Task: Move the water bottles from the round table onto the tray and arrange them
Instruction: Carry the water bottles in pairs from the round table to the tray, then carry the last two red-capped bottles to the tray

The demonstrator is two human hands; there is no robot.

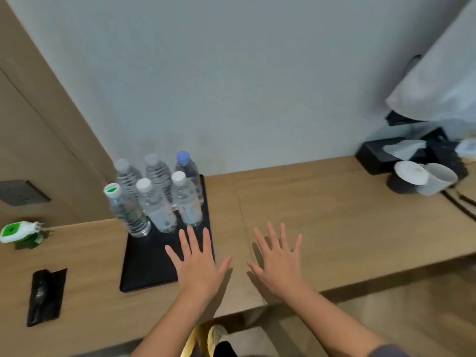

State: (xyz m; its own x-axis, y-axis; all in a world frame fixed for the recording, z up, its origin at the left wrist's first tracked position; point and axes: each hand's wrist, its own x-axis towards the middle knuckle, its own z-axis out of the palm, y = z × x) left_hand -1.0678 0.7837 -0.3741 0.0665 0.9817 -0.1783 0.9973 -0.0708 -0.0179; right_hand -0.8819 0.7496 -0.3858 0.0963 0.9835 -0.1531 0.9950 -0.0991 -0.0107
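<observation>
Black tray [144, 266] crowds six water bottles [154, 202]; left hand [198, 264] or right hand [279, 261], fingers splayed and empty, could topple them with one nudge.

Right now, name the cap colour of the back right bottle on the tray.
Blue cap; the head view shows it.
</observation>
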